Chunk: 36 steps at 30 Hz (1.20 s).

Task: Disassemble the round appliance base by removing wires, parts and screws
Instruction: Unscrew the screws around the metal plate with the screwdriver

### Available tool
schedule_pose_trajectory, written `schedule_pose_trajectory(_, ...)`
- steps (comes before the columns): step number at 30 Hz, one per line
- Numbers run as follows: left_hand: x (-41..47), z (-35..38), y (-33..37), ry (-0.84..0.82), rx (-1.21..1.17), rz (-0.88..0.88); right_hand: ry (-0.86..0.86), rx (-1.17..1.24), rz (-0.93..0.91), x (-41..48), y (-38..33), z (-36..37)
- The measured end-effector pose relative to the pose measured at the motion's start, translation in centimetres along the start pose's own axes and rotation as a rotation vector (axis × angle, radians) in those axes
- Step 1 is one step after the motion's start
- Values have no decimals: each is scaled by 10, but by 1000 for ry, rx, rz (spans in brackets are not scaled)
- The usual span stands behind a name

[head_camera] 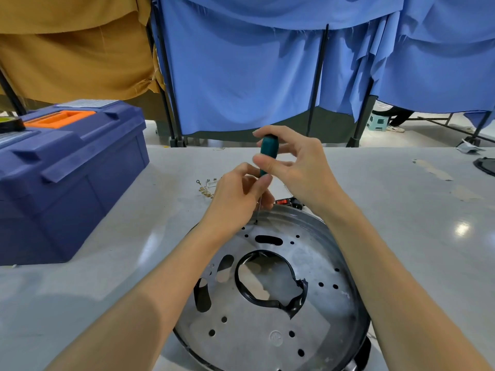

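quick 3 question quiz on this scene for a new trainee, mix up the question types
1. True or false: the screwdriver tip sits in the large central opening of the round metal base.
2. Short answer: which hand grips the top of the green handle?
3. Multiple choice: what stands on the table to the left of the base?
A) a blue toolbox
B) a red bucket
C) a cardboard box

Key
1. False: the tip is down near the base's far rim.
2. The right hand; the left hand pinches the screwdriver lower down.
3. A
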<state>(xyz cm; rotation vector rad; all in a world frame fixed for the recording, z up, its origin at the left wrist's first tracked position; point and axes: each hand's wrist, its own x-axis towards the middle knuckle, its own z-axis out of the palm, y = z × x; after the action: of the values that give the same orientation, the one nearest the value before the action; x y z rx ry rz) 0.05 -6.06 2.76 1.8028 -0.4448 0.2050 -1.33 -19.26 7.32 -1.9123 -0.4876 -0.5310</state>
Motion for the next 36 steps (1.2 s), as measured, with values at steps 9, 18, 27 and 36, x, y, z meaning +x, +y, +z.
schedule_pose_trajectory(9, -1, 0, 1, -7, -6, 28, 10, -9, -3, 2, 1, -3)
schedule_pose_trajectory(18, -3, -1, 1, 27, 103, 38, 31, -57, -38, 2, 3, 3)
schedule_pose_trajectory(27, 0, 0, -1, 84, 83, 11, 23, -34, -21, 2, 5, 1)
schedule_pose_trajectory(36, -2, 2, 0, -18, 26, 26, 32, 22, -15, 2, 3, -3)
